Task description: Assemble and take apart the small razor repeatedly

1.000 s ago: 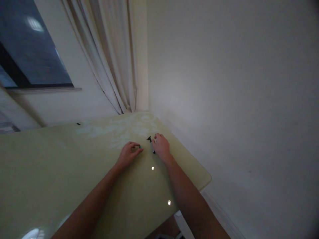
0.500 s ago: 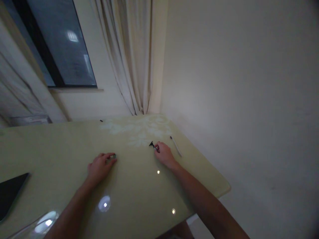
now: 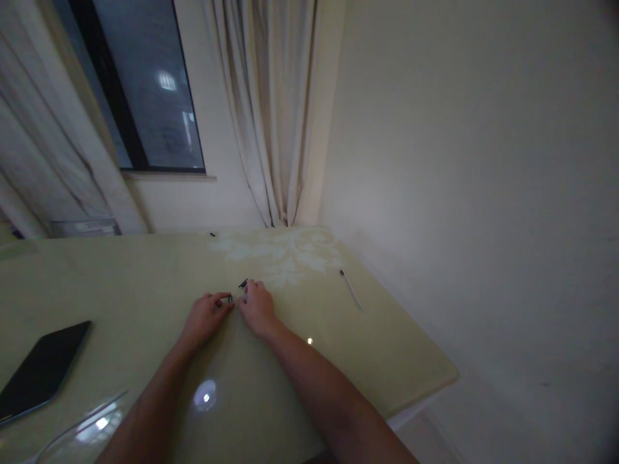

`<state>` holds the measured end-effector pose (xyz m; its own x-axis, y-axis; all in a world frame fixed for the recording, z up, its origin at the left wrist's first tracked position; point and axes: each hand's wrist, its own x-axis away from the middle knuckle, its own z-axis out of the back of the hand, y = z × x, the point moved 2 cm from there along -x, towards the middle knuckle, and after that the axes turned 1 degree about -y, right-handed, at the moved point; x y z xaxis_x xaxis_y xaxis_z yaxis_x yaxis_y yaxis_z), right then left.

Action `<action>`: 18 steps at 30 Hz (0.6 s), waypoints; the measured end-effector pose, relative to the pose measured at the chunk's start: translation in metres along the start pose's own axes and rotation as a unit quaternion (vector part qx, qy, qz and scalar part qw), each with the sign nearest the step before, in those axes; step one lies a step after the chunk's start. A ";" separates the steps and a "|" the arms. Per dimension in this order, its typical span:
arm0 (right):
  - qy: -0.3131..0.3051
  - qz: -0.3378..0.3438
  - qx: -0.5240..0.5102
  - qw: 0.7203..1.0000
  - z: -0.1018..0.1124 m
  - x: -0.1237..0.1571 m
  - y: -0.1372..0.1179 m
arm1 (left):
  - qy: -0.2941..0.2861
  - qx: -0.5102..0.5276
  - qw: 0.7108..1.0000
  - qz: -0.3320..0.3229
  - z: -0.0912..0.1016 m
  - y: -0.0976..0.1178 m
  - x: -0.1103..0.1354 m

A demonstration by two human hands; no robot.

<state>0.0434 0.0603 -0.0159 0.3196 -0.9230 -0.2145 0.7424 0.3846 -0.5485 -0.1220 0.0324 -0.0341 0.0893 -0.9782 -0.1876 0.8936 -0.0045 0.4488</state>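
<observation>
Close together near the middle of the table (image 3: 290,361) are my two hands. My left hand (image 3: 207,314) pinches a small dark piece (image 3: 231,299) between thumb and fingertips; it is too small to name. My right hand (image 3: 257,308) is closed around the handle of what looks like a small razor (image 3: 243,283), black and T-shaped at its head. The head sticks out past the fingers, while most of the handle is hidden by them. Only a narrow gap separates the right fingertips from the piece in my left hand.
A thin white stick with a dark tip (image 3: 351,290) lies to the right, near the wall. At the back edge is a tiny black piece (image 3: 212,234). A black tablet-like slab (image 3: 46,367) rests at the left, with a clear transparent object (image 3: 82,422) in front of it.
My right hand has moved left with the razor, up close to my left hand. The left hand still pinches its small piece. The view has shifted slightly left.
</observation>
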 end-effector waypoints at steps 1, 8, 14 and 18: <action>0.002 0.002 -0.003 1.000 0.004 0.001 0.006 | 0.001 0.000 1.000 0.002 0.000 0.000 -0.001; 0.112 -0.067 0.106 0.986 0.118 0.027 0.115 | 0.011 -0.002 1.000 0.022 0.001 0.003 -0.004; 0.153 -0.165 0.144 0.964 0.179 0.062 0.210 | -0.002 0.015 0.999 0.029 0.003 0.003 -0.006; 0.111 -0.124 0.111 0.980 0.157 0.057 0.196 | 0.000 0.017 0.999 0.030 0.001 -0.001 -0.007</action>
<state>0.2995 0.0851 -0.0083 -0.0047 -0.9600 -0.2801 0.8988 0.1187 -0.4221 -0.1236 0.0389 -0.0323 0.1415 -0.9771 -0.1590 0.8715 0.0468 0.4882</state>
